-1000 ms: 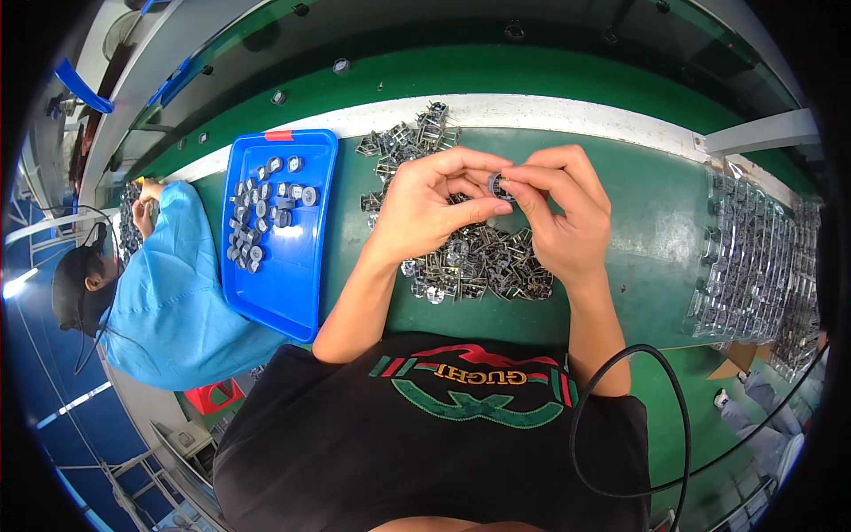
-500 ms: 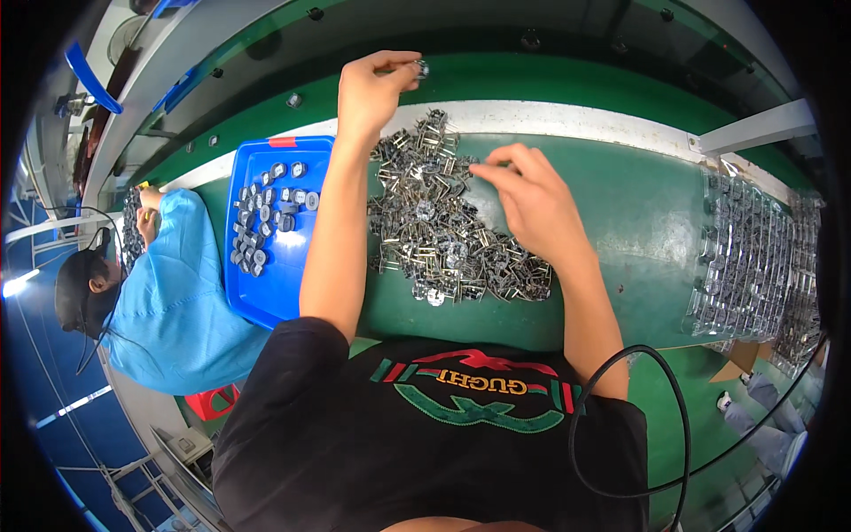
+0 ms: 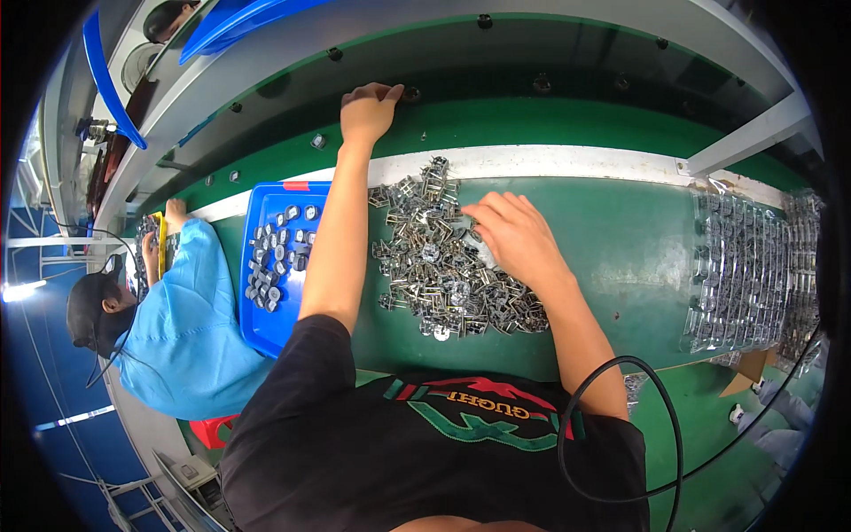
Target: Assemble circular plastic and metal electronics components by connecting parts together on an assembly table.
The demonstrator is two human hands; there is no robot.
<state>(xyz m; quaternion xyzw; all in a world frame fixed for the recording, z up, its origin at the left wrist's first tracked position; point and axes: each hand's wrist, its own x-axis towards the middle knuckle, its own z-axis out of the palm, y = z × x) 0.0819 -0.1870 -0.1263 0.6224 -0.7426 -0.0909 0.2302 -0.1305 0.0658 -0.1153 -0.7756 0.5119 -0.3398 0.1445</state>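
Step, judged: placing plus picking | left hand (image 3: 368, 115): fingers curled beside round part (image 3: 410, 94) on green belt (image 3: 496, 120), hold unclear | right hand (image 3: 519, 238): fingers bent over metal-part pile (image 3: 430, 257) on bench (image 3: 643, 253), cannot tell if gripping | next, likely calls for: separating one tangled piece
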